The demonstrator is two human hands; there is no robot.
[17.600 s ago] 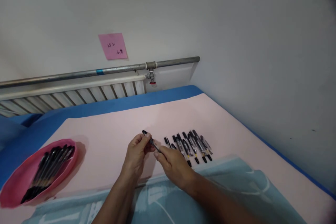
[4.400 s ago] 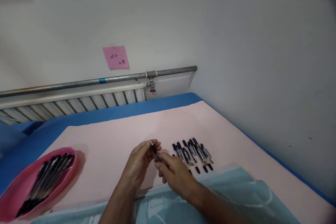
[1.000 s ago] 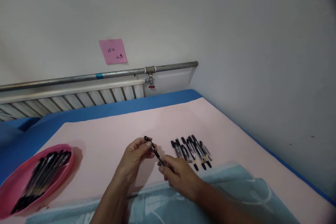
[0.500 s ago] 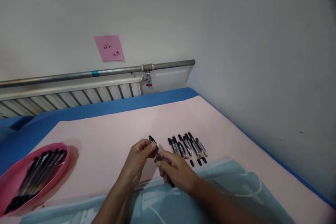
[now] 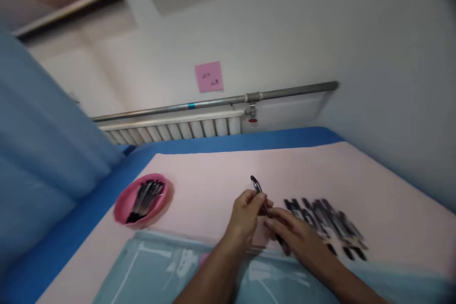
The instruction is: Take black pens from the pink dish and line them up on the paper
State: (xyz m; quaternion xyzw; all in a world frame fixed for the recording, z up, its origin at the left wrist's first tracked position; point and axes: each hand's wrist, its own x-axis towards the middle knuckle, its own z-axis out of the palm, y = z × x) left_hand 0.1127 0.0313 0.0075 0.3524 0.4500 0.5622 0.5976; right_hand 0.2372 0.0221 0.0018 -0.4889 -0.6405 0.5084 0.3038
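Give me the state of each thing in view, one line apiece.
Left hand: closed on the pen
Right hand: closed on the pen, lower down
Pen: held tilted; whether capped, unclear
Pink basin: upright, holding bundled pens
Loose pens: lying side by side on the pink sheet
Pink note: stuck up, writing blurred
Valve: open or shut, cannot tell

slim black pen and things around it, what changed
The slim black pen juts farther past the left hand than half a second ago. The view swung left. Since the first picture, the loose black-and-grey pen parts lost pieces at their left end. The right hand still grips it; the oval pink basin still holds black pens.
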